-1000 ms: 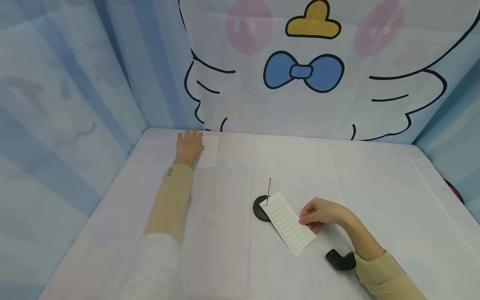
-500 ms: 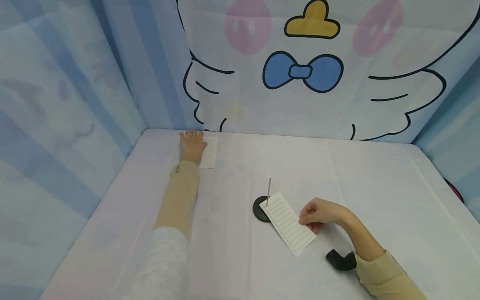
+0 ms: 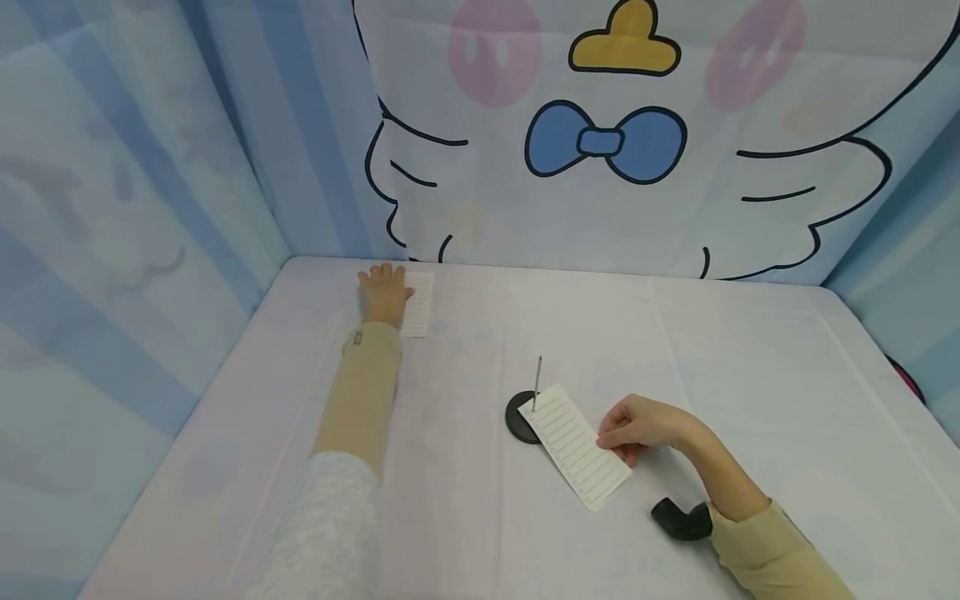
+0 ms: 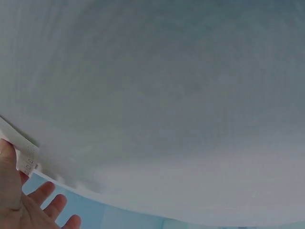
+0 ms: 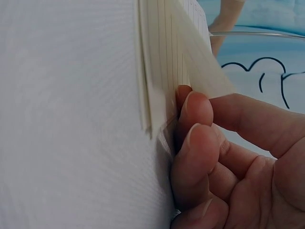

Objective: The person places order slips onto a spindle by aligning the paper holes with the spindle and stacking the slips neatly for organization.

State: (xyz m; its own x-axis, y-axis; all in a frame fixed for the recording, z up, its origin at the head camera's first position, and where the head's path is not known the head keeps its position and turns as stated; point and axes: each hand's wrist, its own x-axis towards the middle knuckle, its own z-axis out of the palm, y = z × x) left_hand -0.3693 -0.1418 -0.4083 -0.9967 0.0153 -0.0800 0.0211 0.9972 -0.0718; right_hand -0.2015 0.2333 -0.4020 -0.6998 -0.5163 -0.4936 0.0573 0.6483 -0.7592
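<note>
A stack of lined paper slips (image 3: 576, 446) lies tilted on the table, its upper corner over the metal spike (image 3: 537, 379) of a bill spike with a round black base (image 3: 521, 419). My right hand (image 3: 648, 425) is at the slips' right edge, pinching the lifted corner of the top slip (image 5: 202, 62) between thumb and fingers. Far left, my left hand (image 3: 384, 296) lies over the left side of another lined paper stack (image 3: 417, 307), hiding part of it. Its fingers are spread, and in the left wrist view the thumb (image 4: 7, 152) rests at the paper (image 4: 21, 145).
A black bent tube-like piece (image 3: 681, 520) lies beside the right sleeve (image 3: 772, 550). The white-covered table (image 3: 450, 467) ends at a printed cloth wall (image 3: 480, 208) behind, with blue-striped cloth (image 3: 127, 292) at the left.
My left hand has shifted slightly to the right over the far paper stack, then stayed nearly still. My right hand and the slips on the spike keep their places.
</note>
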